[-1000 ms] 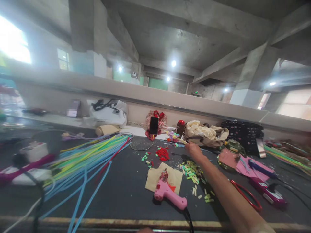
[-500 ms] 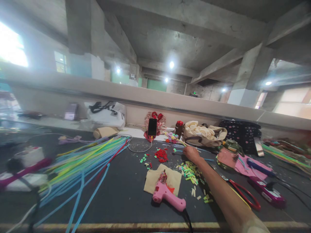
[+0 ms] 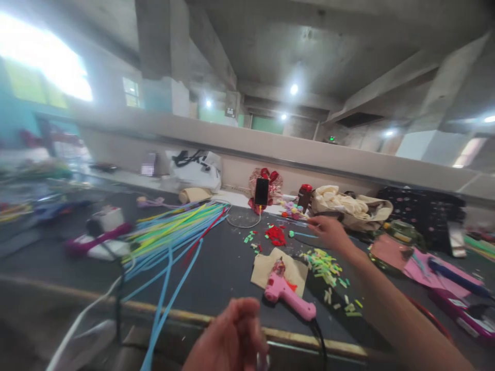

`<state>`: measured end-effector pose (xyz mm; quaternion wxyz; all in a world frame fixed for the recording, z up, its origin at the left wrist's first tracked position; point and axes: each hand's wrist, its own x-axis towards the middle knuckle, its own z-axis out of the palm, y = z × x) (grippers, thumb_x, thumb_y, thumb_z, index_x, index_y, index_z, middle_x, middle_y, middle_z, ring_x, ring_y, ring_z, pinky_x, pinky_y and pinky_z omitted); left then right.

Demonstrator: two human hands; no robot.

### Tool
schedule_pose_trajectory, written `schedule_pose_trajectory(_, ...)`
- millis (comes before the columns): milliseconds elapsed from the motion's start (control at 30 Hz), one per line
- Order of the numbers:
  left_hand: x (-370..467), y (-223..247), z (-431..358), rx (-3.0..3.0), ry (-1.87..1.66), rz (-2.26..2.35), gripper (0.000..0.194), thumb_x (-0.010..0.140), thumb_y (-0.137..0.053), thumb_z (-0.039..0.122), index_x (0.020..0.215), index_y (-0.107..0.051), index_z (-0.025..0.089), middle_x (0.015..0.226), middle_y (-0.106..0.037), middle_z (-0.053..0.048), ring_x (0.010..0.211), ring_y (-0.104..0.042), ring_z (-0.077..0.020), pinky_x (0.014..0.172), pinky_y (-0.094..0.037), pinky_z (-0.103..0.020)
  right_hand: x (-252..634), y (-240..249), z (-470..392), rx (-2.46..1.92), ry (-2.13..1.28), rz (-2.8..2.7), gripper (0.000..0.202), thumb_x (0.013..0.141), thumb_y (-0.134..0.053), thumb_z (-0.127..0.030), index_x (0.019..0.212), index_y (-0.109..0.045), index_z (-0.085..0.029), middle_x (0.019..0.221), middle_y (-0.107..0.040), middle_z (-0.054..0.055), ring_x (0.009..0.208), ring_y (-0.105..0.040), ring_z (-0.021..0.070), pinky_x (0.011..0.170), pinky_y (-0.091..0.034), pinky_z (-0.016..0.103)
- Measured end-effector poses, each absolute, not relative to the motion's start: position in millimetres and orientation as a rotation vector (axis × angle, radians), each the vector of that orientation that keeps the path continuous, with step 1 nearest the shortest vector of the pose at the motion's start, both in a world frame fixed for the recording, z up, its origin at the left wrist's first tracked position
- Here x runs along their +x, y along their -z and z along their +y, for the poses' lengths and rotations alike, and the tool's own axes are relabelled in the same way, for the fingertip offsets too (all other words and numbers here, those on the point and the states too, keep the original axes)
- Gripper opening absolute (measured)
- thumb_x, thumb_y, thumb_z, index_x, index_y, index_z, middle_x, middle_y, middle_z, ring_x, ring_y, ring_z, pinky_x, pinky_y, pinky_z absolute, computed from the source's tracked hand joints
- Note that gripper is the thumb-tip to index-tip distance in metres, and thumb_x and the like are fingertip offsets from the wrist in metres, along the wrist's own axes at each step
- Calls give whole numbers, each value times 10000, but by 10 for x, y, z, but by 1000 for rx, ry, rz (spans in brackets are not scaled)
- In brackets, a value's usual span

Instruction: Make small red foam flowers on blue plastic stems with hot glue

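Right hand [image 3: 328,232] is just beside the flower bunch [image 3: 293,210], can't tell if it's pinching; left hand [image 3: 235,337] is half-curled, grip unclear, this side of the glue gun [image 3: 290,298]. Low forearm [image 3: 390,293] sweep could scatter those cut bits [image 3: 323,265].

- Dark tabletop [image 3: 228,273], pale and worn along the front edge; clock centred on pink glue gun [image 3: 290,297].
- Beneath the gun's nose, beige paper [image 3: 261,268].
- Ten o'clock: fanned long strips [image 3: 170,239], blue, green and yellow, some past the edge.
- Twelve: heaped red pieces [image 3: 276,235]; just right, green-tipped blue strip [image 3: 305,235].
- Two: scattered yellow-green pieces [image 3: 323,265]; farther, jar [image 3: 390,250].
- Three: pink sheet [image 3: 436,282], magenta power strip [image 3: 458,312].
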<state>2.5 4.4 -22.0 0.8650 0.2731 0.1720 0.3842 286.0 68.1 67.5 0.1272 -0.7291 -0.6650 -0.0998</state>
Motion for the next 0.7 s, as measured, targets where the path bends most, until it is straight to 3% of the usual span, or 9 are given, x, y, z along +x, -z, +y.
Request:
schedule_pose_trajectory(100, 27, 118, 83, 433, -788, 201, 333, 781, -481, 452, 840, -633, 161, 609, -616, -20, 591, -607, -139, 373, -403, -168, 2396, -672, 208, -1845, 78, -2078, 294, 890, -337, -276, 989, -606, -210, 789, -657, -2, 652, -601, 103, 608, -448, 187)
schedule_pose_trajectory(233, 29, 121, 68, 457, -838, 183, 376, 827, -403, 434, 881, -628, 139, 624, -628, -40, 593, -603, -136, 405, -429, -179, 1793, -439, -311, -1313, -273, -2077, 199, 852, -422, -264, 909, -608, -221, 820, -643, 13, 747, -590, 126, 652, -431, 198)
schedule_pose_trajectory(367, -37, 138, 16, 681, -928, 270, 359, 782, -476, 445, 881, -637, 140, 723, -651, -56, 663, -596, -162, 475, -436, -216, 1459, -228, -333, -1313, -375, -2005, 152, 807, -496, -270, 888, -612, -215, 760, -634, 12, 691, -575, 136, 612, -414, 214)
schedule_pose_trajectory(533, -127, 77, -46, 1015, -1099, 525, 345, 699, -579, 455, 910, -641, 189, 834, -681, -51, 720, -586, -185, 603, -433, -247, 1375, -123, -218, -1263, -328, -1901, 123, 792, -524, -246, 717, -605, -193, 657, -621, 1, 625, -566, 121, 571, -395, 197)
schedule_pose_trajectory(700, -125, 92, -80, 1171, -1102, 545, 415, 672, -607, 441, 1013, -600, 204, 880, -658, -54, 778, -578, -196, 597, -421, -230, 1368, 37, -235, -1287, -120, -1876, 123, 792, -487, -205, 681, -534, -185, 624, -566, -10, 561, -526, 109, 517, -359, 193)
